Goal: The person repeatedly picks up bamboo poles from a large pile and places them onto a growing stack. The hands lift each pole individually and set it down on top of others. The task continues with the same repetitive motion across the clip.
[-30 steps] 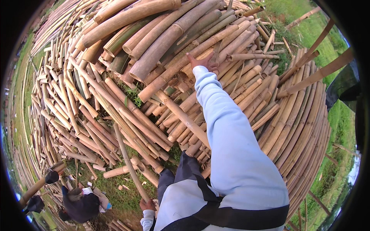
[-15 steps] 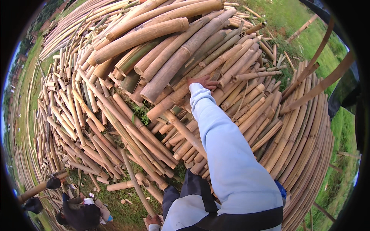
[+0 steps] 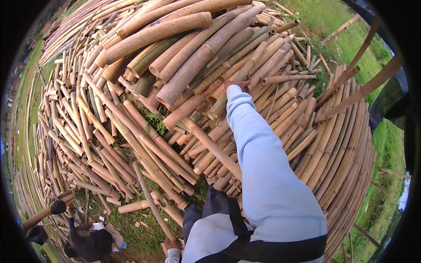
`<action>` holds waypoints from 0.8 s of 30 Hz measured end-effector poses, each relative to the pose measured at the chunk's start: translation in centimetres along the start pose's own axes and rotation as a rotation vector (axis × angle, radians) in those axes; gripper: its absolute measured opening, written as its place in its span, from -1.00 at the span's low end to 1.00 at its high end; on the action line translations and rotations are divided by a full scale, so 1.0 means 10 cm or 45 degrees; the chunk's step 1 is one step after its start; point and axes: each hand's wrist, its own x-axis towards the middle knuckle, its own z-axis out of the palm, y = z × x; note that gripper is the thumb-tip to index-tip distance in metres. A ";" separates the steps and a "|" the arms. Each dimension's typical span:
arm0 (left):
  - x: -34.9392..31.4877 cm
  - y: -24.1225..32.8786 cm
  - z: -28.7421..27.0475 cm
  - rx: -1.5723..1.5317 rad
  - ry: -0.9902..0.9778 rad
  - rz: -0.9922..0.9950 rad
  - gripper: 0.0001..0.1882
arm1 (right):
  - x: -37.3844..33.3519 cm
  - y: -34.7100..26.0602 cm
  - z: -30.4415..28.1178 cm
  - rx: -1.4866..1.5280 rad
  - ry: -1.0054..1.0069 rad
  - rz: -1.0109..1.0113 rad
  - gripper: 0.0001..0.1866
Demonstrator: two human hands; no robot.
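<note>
My right hand (image 3: 237, 84) reaches far into the pile and closes around a bamboo pole (image 3: 218, 108) whose cut end points back towards me. Its fingers are partly hidden by the hand itself. Thick bamboo poles (image 3: 186, 74) lie stacked just left of that hand. Low at the bottom edge, my left hand (image 3: 173, 243) is wrapped around the lower end of a long thin bamboo stick (image 3: 151, 199), which slants up and left over the grass.
Shorter bamboo pieces (image 3: 66, 127) heap up on the left. Long bamboo poles (image 3: 337, 158) are stacked on the right, beside slanting stakes (image 3: 359, 92). A person in dark clothes (image 3: 90, 243) is at the lower left. Cut bamboo (image 3: 140, 205) lies on the grass by my legs.
My right hand has gone from spread on the pile to gripping a bamboo pole, whose end now sticks out nearer me. My left hand still holds the bamboo stick.
</note>
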 end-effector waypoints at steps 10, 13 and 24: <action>0.30 0.02 -0.04 0.046 -0.010 0.026 -0.84 | 0.58 1.51 -1.22 1.080 -0.713 -0.383 -0.69; 0.52 -0.03 -0.08 0.047 -0.081 0.039 -0.82 | 0.09 2.05 -1.54 1.063 -0.659 -0.477 -0.70; 0.52 0.36 -0.05 0.205 -0.241 0.218 -0.86 | -1.00 3.33 -1.20 0.953 -0.197 -0.611 -0.53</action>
